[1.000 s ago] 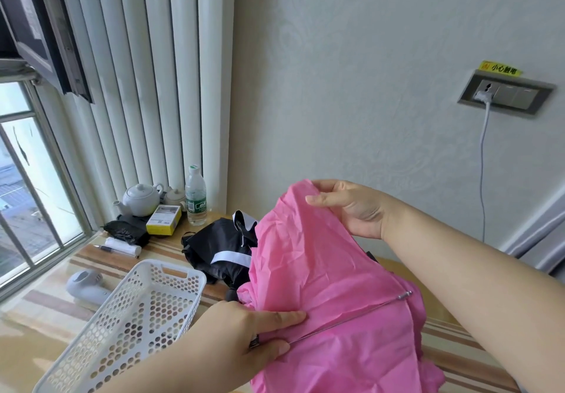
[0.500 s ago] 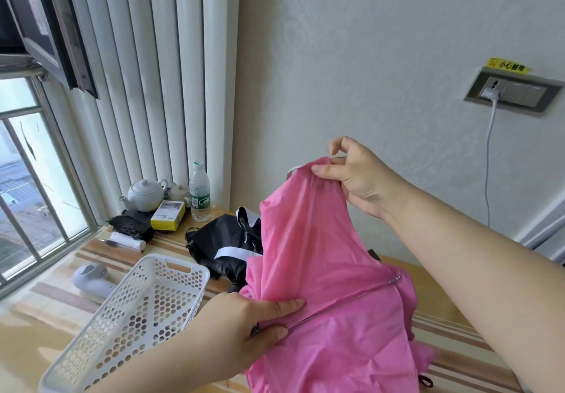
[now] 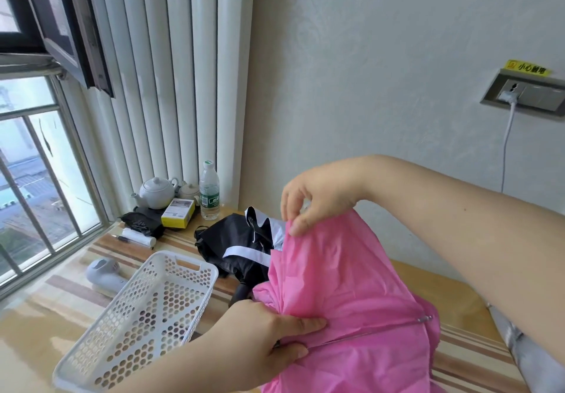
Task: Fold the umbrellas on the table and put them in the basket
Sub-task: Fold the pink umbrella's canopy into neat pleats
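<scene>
Lowered since 0.5 s ago, right hand [image 3: 318, 203] pinches pink umbrella [image 3: 342, 294] canopy edge; left hand [image 3: 269, 334] grips its bunched fabric and rib beside basket [image 3: 146, 310], rib running rightward.

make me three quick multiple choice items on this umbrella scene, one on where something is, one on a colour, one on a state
1. Where does the black umbrella lie?
A. inside the basket
B. on the table behind the pink umbrella
C. on the windowsill

2. What colour is the umbrella being folded?
A. pink
B. blue
C. yellow

3. What is in the white basket now?
A. two umbrellas
B. a teapot
C. nothing

Answers:
1. B, it rests on the striped table past the pink umbrella.
2. A, the fabric pinched by the right hand and gripped by the left hand is pink.
3. C, the table shows through its holes and no item sits inside.
</scene>
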Motion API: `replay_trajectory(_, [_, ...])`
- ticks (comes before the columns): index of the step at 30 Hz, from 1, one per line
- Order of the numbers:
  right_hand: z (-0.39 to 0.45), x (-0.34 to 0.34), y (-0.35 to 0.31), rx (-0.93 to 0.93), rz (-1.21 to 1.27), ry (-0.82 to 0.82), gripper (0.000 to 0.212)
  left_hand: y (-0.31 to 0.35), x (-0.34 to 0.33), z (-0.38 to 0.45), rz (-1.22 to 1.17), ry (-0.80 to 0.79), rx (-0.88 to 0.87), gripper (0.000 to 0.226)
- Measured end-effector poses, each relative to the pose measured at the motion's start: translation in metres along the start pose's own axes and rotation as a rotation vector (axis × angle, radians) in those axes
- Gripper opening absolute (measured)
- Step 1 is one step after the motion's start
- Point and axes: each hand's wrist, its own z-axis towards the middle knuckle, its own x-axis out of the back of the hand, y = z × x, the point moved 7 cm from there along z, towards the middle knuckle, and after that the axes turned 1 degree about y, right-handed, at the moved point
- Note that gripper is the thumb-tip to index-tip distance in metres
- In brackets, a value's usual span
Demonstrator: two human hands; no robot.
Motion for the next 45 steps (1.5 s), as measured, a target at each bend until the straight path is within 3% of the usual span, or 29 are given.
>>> replay_trajectory(4, [0.001, 0.006, -0.002, 0.125, 0.323, 0.18, 0.013, -0.003, 0.009, -0.003, -0.162, 0.049, -0.003, 0.04])
replay_trajectory(13, [-0.004, -0.006, 0.017, -0.072, 0.22, 0.012, 0.03, 0.008, -0.009, -0.002, -0.143, 0.01, -0.075, 0.036])
replay_trajectory(16, [-0.002, 0.001, 0.011, 0.016, 0.139, 0.194, 0.042, 0.006, -0.01, -0.004, -0.219, 0.01, -0.039, 0.039])
replay_trajectory(20, [0.0, 0.004, -0.002, 0.014, -0.372, 0.484, 0.047, 0.014, -0.007, -0.002, -0.21, 0.044, -0.097, 0.039])
replay_trajectory(22, [0.001, 0.005, 0.002, 0.005, -0.353, 0.589, 0.049, 0.017, -0.002, -0.002, -0.25, 0.064, -0.113, 0.038])
replay_trajectory(24, [0.002, 0.01, 0.011, -0.007, -0.168, 0.623, 0.053, 0.017, 0.003, 0.001, -0.263, 0.058, -0.091, 0.038])
replay_trajectory(27, [0.005, 0.01, 0.022, 0.006, 0.198, 0.439, 0.057, 0.014, 0.003, 0.002, -0.204, 0.075, -0.098, 0.04])
replay_trajectory(29, [0.002, 0.002, 0.027, -0.041, 0.26, 0.238, 0.053, 0.013, -0.001, 0.001, -0.201, 0.077, -0.095, 0.043])
replay_trajectory(31, [-0.001, -0.006, 0.031, -0.057, 0.236, 0.102, 0.033, 0.012, -0.005, 0.002, -0.217, 0.082, -0.08, 0.042])
replay_trajectory(34, [0.001, -0.006, 0.025, 0.036, 0.273, 0.167, 0.017, 0.012, -0.007, 0.002, -0.243, 0.068, -0.066, 0.041])
replay_trajectory(36, [0.002, 0.004, 0.015, 0.132, 0.188, 0.339, 0.023, 0.012, -0.006, 0.003, -0.264, 0.074, -0.059, 0.042])
replay_trajectory(39, [0.003, 0.007, 0.006, 0.162, -0.181, 0.491, 0.034, 0.013, -0.006, 0.005, -0.268, 0.085, -0.071, 0.042])
replay_trajectory(41, [0.003, 0.006, -0.001, 0.244, -0.42, 0.696, 0.039, 0.015, -0.005, 0.004, -0.316, 0.057, -0.055, 0.041])
replay_trajectory(43, [-0.001, 0.0, -0.007, 0.305, -0.539, 0.83, 0.043, 0.015, -0.005, 0.003, -0.422, 0.024, -0.013, 0.038])
replay_trajectory(45, [0.012, -0.002, 0.008, 0.152, -0.517, 0.663, 0.042, 0.015, -0.008, 0.003, -0.411, 0.031, -0.005, 0.038])
